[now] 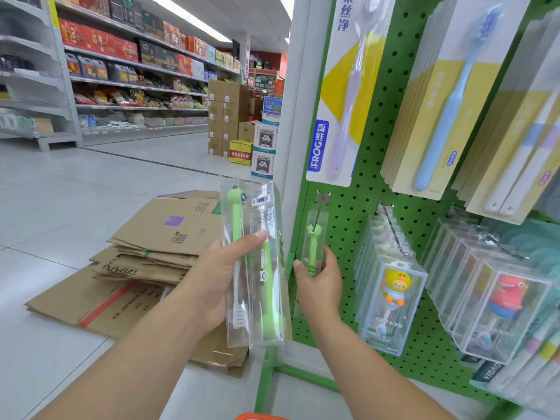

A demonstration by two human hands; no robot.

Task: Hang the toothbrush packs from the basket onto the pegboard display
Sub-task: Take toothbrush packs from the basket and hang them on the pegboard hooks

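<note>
My left hand (213, 280) grips two clear packs (254, 262) with green toothbrushes, held upright left of the green pegboard (378, 189). My right hand (319, 280) holds the lower part of a third clear green toothbrush pack (313, 241). That pack hangs on a metal peg (321, 204) at the pegboard's left edge. An orange basket rim (257, 416) shows at the bottom edge.
Other toothbrush packs hang on the pegboard: tall card packs (342, 86) above, clear boxes with a yellow duck brush (391, 286) and a red figure (503, 298) to the right. Flattened cardboard boxes (151, 256) lie on the floor at left. Stocked shelves (136, 71) line the aisle behind.
</note>
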